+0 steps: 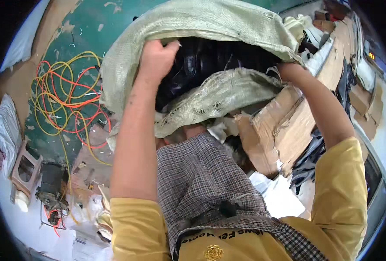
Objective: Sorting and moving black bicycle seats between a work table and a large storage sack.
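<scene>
A large pale green woven sack [193, 19] stands in front of me with its mouth spread wide. Dark, shiny black items [193, 63] fill its inside; their kind I cannot make out. My left hand [157, 58] is closed on the sack's rim at the left of the mouth, thumb on top. At the right end of the mouth, my right hand [290, 71] is at the rim, its fingers mostly hidden by the sack cloth. The near edge of the sack [219, 93] sags toward me and looks frayed.
Tangled yellow and orange cords [66, 98] lie on the worn green floor [82, 39] at left. A torn cardboard box [280, 135] stands close at right, with black strips [308, 158] beside it. White paper [284, 198] lies below. A plastic stool-like frame [26, 169] is at far left.
</scene>
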Available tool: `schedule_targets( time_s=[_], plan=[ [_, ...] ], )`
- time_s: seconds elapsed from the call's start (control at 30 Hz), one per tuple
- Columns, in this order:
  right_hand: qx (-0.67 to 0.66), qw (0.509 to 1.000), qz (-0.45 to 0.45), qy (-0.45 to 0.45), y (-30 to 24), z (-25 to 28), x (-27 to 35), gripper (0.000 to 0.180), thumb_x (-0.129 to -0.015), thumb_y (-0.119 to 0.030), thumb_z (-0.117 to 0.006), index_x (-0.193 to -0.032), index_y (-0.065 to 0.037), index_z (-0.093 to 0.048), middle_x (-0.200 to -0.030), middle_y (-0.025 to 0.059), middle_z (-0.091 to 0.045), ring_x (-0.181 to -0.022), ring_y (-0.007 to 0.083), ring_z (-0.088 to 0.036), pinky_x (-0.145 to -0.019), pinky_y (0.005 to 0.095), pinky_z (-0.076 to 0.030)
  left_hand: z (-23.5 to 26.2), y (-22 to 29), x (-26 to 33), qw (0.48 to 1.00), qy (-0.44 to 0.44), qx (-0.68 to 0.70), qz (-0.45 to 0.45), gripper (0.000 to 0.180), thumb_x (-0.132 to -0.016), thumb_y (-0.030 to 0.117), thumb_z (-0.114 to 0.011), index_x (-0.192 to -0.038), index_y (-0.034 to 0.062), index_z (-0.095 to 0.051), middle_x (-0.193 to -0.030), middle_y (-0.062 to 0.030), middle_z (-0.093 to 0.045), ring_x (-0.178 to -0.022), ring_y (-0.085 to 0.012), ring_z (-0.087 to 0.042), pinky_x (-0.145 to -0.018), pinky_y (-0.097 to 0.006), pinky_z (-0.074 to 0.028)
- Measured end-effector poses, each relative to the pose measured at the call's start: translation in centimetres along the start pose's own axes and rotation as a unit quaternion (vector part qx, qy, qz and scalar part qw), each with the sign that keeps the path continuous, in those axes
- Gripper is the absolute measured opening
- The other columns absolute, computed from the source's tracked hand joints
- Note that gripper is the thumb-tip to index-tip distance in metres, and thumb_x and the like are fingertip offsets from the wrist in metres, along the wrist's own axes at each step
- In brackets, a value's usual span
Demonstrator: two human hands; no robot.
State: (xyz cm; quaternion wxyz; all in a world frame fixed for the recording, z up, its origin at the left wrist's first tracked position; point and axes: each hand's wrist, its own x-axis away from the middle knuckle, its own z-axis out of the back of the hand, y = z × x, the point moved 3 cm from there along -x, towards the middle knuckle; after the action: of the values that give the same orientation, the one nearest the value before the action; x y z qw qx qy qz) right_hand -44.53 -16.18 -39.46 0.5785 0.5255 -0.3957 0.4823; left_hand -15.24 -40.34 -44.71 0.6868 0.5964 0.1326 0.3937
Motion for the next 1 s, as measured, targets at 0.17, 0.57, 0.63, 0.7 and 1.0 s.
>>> schedule_targets(
  time_s=[0.17,0.57,0.63,0.7,1.0],
  plan=[
    [0.134,0.991,-0.006,0.007,0.9,-2.0,-8.6,0.035,-0.072,-0.026,-0.059,-0.097,-0.004,-0.065,-0.103,0.0191,-0.061,-0.100,0.0308,-0.057,-0.089,0.0400,-0.041,-5.1,-4.7,2.6,0.985,-0.024,0.068,0.158,0.051,-0.072,0.017,-0.060,-0.119,-0.0003,-0.049,-0.114,-0.0191,-0.055,-0.102,-0.0286,-0.055,-0.088,-0.034,-0.043],
    [-0.196,0.977,0.082,-0.032,0.9,3.1,-3.9,0.067,-0.062,-0.027,-0.066,-0.124,-0.007,-0.048,-0.128,0.0202,-0.045,-0.118,0.0309,-0.044,-0.099,0.0384,-0.036,-16.1,-1.6,13.1,0.881,-0.379,-0.025,0.281,0.065,-0.066,0.018,-0.067,-0.125,0.0052,-0.042,-0.112,-0.0220,-0.055,-0.105,-0.0344,-0.053,-0.089,-0.038,-0.042],
    [-0.081,0.982,0.166,-0.046,-0.2,1.0,-4.5,0.054,-0.070,-0.036,-0.061,-0.114,-0.005,-0.056,-0.122,0.0210,-0.050,-0.101,0.0339,-0.055,-0.089,0.0404,-0.042,-15.9,-1.7,14.6,0.880,-0.388,-0.033,0.273,0.046,-0.067,0.009,-0.060,-0.113,0.0074,-0.054,-0.101,-0.0218,-0.060,-0.096,-0.0372,-0.056,-0.082,-0.040,-0.045],
    [0.028,0.982,0.172,-0.066,-2.5,-0.1,-4.7,0.051,-0.070,-0.033,-0.059,-0.113,-0.005,-0.056,-0.122,0.0217,-0.049,-0.101,0.0338,-0.055,-0.088,0.0398,-0.043,-13.3,-1.3,14.5,0.901,-0.308,-0.014,0.305,0.030,-0.067,0.011,-0.058,-0.097,0.0060,-0.063,-0.095,-0.0192,-0.062,-0.092,-0.0359,-0.058,-0.080,-0.042,-0.045],
    [-0.400,0.904,0.115,0.094,-6.0,4.2,1.9,0.031,-0.072,-0.009,-0.049,-0.101,-0.001,-0.059,-0.094,0.0218,-0.059,-0.084,0.0296,-0.058,-0.081,0.0358,-0.045,-3.2,3.4,16.3,0.953,-0.146,-0.013,0.265,0.032,-0.063,0.005,-0.051,-0.093,0.0058,-0.063,-0.082,-0.0207,-0.061,-0.080,-0.0387,-0.057,-0.069,-0.044,-0.044]
  ],
)
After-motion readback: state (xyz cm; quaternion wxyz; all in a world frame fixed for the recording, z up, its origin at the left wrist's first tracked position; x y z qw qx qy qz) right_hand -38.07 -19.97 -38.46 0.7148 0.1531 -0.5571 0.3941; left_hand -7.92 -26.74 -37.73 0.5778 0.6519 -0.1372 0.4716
